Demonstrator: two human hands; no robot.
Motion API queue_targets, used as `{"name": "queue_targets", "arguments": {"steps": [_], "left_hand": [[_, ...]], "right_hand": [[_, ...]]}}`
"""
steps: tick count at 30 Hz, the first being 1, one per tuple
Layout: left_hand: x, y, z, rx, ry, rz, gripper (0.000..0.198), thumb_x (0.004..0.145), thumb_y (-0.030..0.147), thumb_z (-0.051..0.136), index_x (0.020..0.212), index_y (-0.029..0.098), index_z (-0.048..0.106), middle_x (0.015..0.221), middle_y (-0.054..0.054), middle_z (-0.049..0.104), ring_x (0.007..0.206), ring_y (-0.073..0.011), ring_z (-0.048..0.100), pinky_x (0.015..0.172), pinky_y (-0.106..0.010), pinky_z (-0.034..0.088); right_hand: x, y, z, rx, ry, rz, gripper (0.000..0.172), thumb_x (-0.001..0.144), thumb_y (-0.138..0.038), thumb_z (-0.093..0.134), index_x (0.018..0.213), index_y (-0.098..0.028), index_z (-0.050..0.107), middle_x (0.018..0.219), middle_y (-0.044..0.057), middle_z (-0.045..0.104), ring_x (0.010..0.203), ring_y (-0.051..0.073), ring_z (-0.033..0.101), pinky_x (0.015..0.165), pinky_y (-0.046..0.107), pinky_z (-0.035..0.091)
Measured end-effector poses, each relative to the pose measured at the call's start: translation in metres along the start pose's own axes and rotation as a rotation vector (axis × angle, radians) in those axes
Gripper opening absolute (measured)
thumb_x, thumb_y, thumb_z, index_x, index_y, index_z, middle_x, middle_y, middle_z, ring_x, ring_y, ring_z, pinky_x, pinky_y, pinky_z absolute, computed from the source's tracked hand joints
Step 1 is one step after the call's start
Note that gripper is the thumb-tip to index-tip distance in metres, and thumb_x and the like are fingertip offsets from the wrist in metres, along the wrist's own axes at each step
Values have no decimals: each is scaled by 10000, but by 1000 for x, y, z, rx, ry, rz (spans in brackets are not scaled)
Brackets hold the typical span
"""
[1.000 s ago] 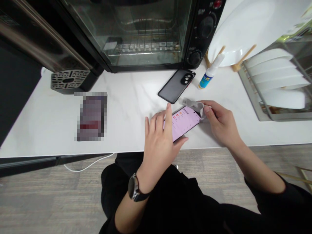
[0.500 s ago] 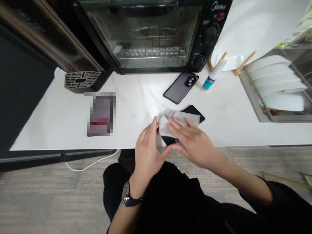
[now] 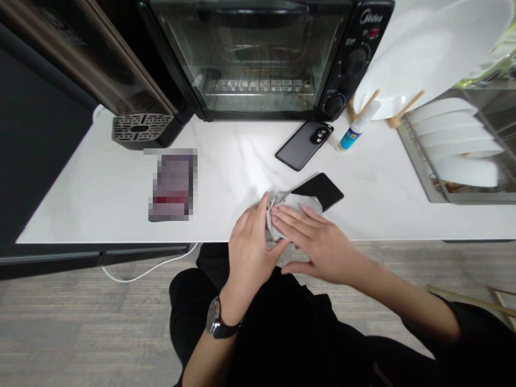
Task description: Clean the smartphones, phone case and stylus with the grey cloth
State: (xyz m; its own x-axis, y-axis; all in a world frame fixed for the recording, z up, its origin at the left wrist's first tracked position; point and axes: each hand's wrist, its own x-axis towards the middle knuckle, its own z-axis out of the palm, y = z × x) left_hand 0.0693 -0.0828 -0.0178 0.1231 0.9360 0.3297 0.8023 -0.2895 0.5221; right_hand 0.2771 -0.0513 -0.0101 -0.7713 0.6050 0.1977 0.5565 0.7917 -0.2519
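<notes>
A black smartphone (image 3: 321, 188) lies slantwise near the counter's front edge, its near end hidden under a crumpled grey cloth (image 3: 312, 202). My left hand (image 3: 250, 242), with a watch (image 3: 215, 320) at the wrist, closes round the covered near end, fingers at its left side and thumb along the front. On top of the cloth, my right hand (image 3: 318, 242) lies flat with fingers stretched and pressing down; its thumb stands apart from the cloth. A translucent phone case (image 3: 303, 148) sits just behind the phone. To its right stands a small white-and-blue spray bottle (image 3: 350, 137).
A toaster oven (image 3: 258, 97) is at the back, with a drinks machine (image 3: 141, 129) to its left. A blurred-out flat item (image 3: 172, 185) lies on the left. White plates (image 3: 447, 131) fill a dish rack (image 3: 421, 172) at right. The white counter (image 3: 226, 172) ends before my body.
My right hand's thumb has moved off the phone's edge. The cloth has bunched closer to the near end, baring more of the phone's far part. The view has shifted slightly.
</notes>
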Motion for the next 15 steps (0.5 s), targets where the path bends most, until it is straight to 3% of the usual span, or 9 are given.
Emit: {"name": "queue_targets", "arguments": {"steps": [2, 5, 7, 9, 12, 15], "left_hand": [[0, 0, 0, -18, -3, 7, 937, 908, 432, 806, 1652, 189, 290, 1426, -157, 671, 1301, -330, 640, 1106, -495, 542], [0, 0, 0, -40, -5, 6, 971, 892, 450, 823, 1655, 195, 280, 1425, -135, 680, 1311, -315, 635, 1131, -485, 528], [0, 0, 0, -24, -4, -4, 950, 901, 427, 815, 1656, 188, 289, 1435, -145, 671, 1307, -316, 641, 1119, -478, 537], [-1, -1, 0, -1, -1, -23, 915, 911, 402, 803, 1653, 191, 310, 1452, -158, 658, 1304, -322, 648, 1097, -475, 552], [-1, -1, 0, -6, 7, -26, 945, 894, 424, 821, 1656, 208, 306, 1443, -150, 668, 1307, -322, 651, 1100, -479, 551], [0, -2, 0, -41, 4, -4, 1001, 866, 451, 850, 1660, 216, 288, 1413, -126, 694, 1314, -308, 648, 1131, -473, 530]], "right_hand": [[-4, 12, -4, -63, 41, 123, 852, 1042, -701, 408, 1652, -108, 353, 1705, 164, 388, 1596, 306, 371, 1300, 575, 343], [-6, 15, -3, -126, 126, 265, 939, 1014, -729, 442, 1672, -75, 297, 1710, 225, 347, 1599, 376, 346, 1280, 643, 342], [-4, 3, 2, -70, 108, 155, 1097, 945, -831, 444, 1671, -27, 268, 1715, 243, 323, 1620, 370, 298, 1309, 601, 314], [-1, -7, 4, 26, 53, 27, 1149, 910, -895, 383, 1666, -35, 288, 1724, 200, 331, 1626, 317, 300, 1330, 514, 306], [-1, 2, -1, 7, 46, 107, 930, 1008, -765, 401, 1664, -108, 333, 1713, 157, 378, 1607, 287, 351, 1319, 520, 323], [1, 13, -2, -83, 136, 291, 921, 1016, -729, 437, 1668, -89, 321, 1706, 216, 362, 1597, 357, 355, 1290, 614, 337]]}}
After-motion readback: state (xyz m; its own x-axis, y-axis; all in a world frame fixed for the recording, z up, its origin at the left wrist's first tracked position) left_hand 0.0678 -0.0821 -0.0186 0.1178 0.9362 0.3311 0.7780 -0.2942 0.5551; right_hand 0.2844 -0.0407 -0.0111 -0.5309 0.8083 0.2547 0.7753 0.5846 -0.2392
